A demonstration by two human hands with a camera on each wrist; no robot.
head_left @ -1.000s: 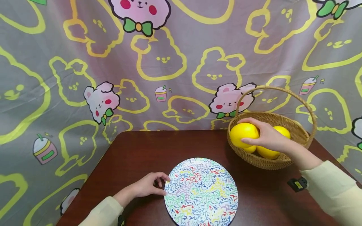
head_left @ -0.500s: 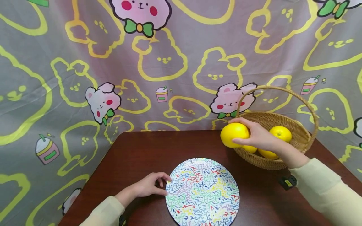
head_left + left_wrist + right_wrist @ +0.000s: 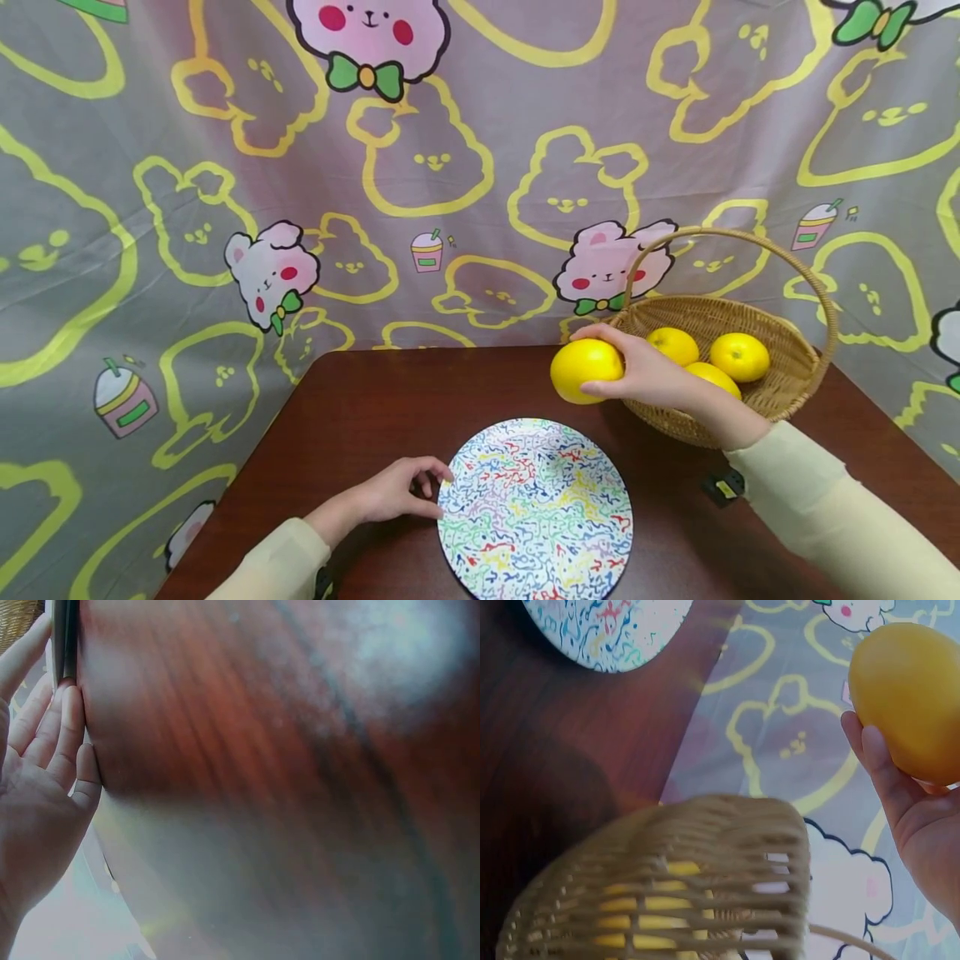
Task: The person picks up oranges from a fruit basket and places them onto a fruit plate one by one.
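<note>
My right hand (image 3: 641,371) grips a round yellow fruit (image 3: 585,367), smooth like a citrus, thumb on the near side and fingers over the top. It is held up in the air left of the wicker basket (image 3: 667,423). In the right wrist view the fruit (image 3: 907,697) looks egg-shaped above the fingers. A flat round plate (image 3: 534,508) with coloured squiggles on white lies on the table. At its left rim rests my left hand (image 3: 393,492), fingertips and thumb touching the edge. The left wrist view shows that hand (image 3: 37,795) with nearly straight fingers by the plate's dark side.
Three more yellow fruits (image 3: 740,357) lie in the basket, whose tall arched handle (image 3: 813,279) rises at the right. A dark brown table (image 3: 375,408) carries everything. Close behind it hangs a grey curtain (image 3: 510,167) with cartoon bears.
My right hand has lifted the yellow fruit out over the basket's rim and carried it left, uncovering the other fruits. The left hand stays at the plate's rim.
</note>
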